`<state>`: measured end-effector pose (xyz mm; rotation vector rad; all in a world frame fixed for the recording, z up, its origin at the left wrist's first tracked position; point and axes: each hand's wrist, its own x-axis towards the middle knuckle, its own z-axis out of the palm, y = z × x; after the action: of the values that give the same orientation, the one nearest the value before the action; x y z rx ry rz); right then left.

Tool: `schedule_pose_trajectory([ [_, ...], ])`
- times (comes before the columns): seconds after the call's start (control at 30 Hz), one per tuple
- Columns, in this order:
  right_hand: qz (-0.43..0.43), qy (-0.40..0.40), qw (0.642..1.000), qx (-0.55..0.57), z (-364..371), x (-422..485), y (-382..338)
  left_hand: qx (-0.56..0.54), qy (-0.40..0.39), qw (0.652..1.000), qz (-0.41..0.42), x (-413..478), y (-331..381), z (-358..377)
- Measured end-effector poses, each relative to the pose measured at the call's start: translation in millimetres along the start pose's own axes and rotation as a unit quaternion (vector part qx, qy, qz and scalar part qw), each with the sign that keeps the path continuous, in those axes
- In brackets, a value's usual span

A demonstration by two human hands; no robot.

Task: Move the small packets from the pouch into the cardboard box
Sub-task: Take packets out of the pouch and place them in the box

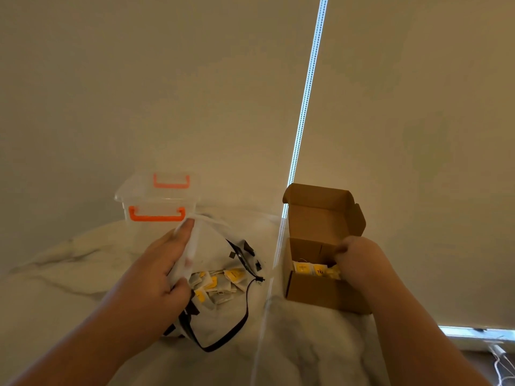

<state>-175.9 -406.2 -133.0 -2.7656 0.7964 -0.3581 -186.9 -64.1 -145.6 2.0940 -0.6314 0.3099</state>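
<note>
Brown cardboard box (315, 292), lid flap raised, seen standing on white marbled desk (83, 274). White drawstring pouch with black trim (220, 252) laid just left of box, mouth held open by left hand (156, 274), upper edge pinched between thumb and fingers. Small white-and-yellow packets (217, 285) heaped inside pouch; few more seen inside box. Right hand (359, 260) placed at box opening, fingers curled downward; grip on anything cannot be told. Clear plastic tub with orange handles (158, 207) placed behind pouch, left of box.
</note>
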Motion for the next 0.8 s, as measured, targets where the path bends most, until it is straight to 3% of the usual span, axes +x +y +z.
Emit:
schedule_pose_trajectory([
  [0.13,-0.058,0.099,0.985,0.126,-3.7,-20.5,-9.1,0.019,-0.002,1.0,0.002,-0.4,-4.0,-0.9],
  [0.33,-0.209,0.135,0.943,0.218,-16.2,-74.9,-59.9,0.039,-0.031,0.999,0.009,-1.1,-6.2,-1.9],
  [0.47,-0.304,0.086,0.912,0.263,-4.9,-113.2,-92.4,0.049,-0.045,0.998,0.002,-1.5,-5.4,-7.5],
  [0.63,-0.365,-0.038,0.904,0.221,41.6,-121.2,-121.4,0.046,-0.072,0.996,0.005,-1.1,-1.5,-8.1],
  [0.8,-0.332,-0.067,0.922,0.185,85.7,-100.2,-138.3,0.035,-0.099,0.994,-0.021,-1.3,-2.2,-6.7],
])
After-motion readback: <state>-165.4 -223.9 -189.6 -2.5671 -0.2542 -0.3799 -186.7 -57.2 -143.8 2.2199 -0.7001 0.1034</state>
